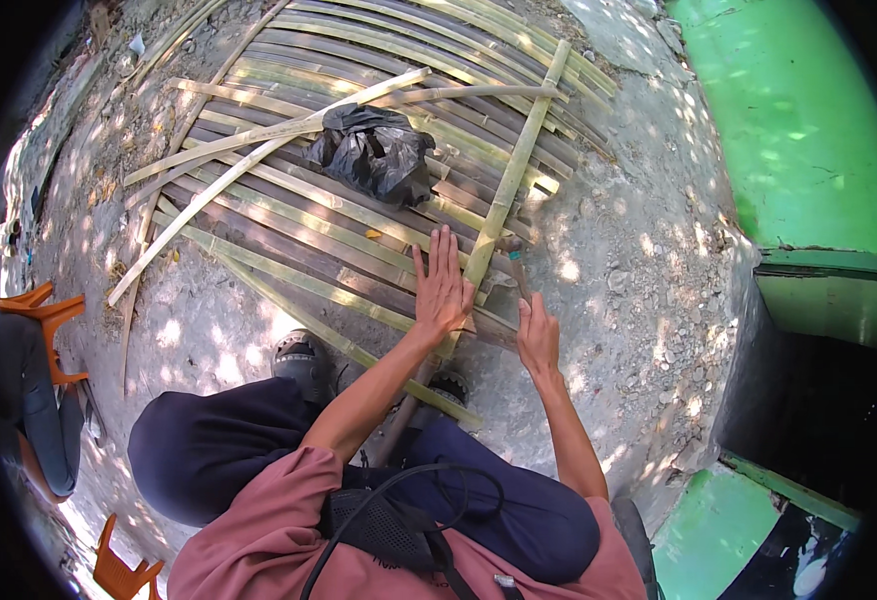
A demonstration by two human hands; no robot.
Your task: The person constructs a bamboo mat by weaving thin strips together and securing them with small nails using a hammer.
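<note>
The left hand (442, 285) was laid flat, fingers spread and together pressing down, on the bamboo slat panel (289, 215) that was spread on the ground ahead of the crouched person; nothing was clamped in it. Just to its right, a cross strip (512, 165) of split bamboo ran away from the fingertips across the slats. The right hand (538, 335), a little nearer the body and beside the left, was closed round a thin dark tool (517, 270) whose tip was held close against the cross strip; a fastening step at the near edge of the panel was judged to be in hand. The next move was judged to call for the slats being kept pinned flat while the tool was worked squarely at the crossing, without the strip being let slip.

Beyond the left fingertips a crumpled black plastic bag (374, 150) was lying on the slats; what it covered could not be seen. The tool's head was too small and blurred to be identified; whether a nail or tie was there could not be told; the right palm was hidden.
</note>
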